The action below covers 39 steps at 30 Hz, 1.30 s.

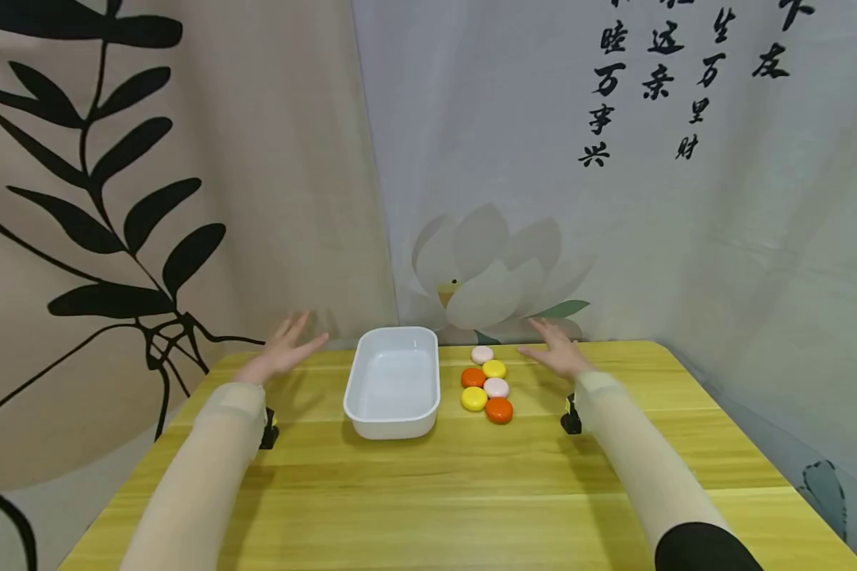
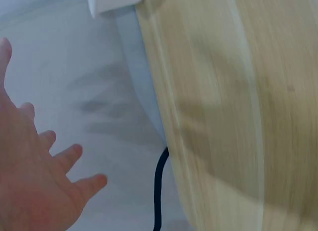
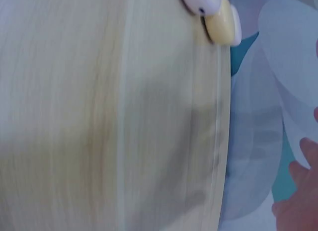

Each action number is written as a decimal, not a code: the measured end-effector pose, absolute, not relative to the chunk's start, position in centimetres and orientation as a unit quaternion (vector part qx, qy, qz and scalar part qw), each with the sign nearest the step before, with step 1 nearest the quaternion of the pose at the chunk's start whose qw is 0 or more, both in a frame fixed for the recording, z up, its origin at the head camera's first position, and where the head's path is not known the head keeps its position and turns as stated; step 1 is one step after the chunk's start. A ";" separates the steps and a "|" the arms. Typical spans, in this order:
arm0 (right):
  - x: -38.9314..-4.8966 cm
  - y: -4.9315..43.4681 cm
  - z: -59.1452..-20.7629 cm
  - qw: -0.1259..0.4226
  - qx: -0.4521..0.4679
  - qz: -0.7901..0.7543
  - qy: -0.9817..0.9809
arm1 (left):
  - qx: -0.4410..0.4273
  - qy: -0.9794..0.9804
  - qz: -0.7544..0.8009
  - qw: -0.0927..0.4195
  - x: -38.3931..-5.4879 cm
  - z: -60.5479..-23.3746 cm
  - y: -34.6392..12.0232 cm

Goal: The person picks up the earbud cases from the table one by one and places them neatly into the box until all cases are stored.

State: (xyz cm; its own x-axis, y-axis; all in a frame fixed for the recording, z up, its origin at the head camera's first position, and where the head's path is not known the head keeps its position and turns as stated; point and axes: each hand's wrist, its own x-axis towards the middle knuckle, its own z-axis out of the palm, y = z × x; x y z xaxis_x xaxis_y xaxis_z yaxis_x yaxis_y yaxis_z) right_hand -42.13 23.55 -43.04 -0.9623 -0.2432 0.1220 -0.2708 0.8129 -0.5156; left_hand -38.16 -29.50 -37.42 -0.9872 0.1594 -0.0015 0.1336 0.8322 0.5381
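My left hand (image 1: 280, 352) is held above the far left part of the table with its fingers spread, touching nothing. To its right stands a white rectangular dish (image 1: 393, 428). Beyond the dish, several smooth rounded discs lie in a cluster: orange (image 1: 499, 410), yellow (image 1: 474, 399) and pale pink (image 1: 496, 388). My right hand (image 1: 559, 354) hovers right of the cluster, fingers extended and nothing held. In the left wrist view the left hand (image 2: 39, 171) shows spread fingers; in the right wrist view only part of the right hand (image 3: 300, 196) appears.
Both hands are over a wood-grain table (image 1: 414, 507). Behind its far edge hangs a curtain (image 1: 300, 174) printed with leaves, a lotus and characters. A black wrist device (image 1: 571, 416) sits under the right wrist, another (image 1: 268, 430) at the left.
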 end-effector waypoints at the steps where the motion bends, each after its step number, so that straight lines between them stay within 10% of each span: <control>1: -42.2 23.3 -43.1 0.026 0.141 0.289 -0.946 | 0.077 0.951 0.299 0.025 -38.1 -37.4 -29.4; 39: -40.8 20.4 -48.2 0.017 0.120 0.502 -0.856 | 0.024 0.774 0.619 0.127 -38.1 -43.2 -27.2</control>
State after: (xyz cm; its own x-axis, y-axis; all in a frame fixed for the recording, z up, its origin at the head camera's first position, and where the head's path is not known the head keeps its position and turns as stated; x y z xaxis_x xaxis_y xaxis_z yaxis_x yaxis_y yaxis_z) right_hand -40.79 20.41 -48.18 -0.9706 -0.1884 0.1501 -0.2229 0.4668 -0.8558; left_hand -38.06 -27.20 -43.15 -0.9663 0.1954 -0.1674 -0.1203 0.2322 0.9652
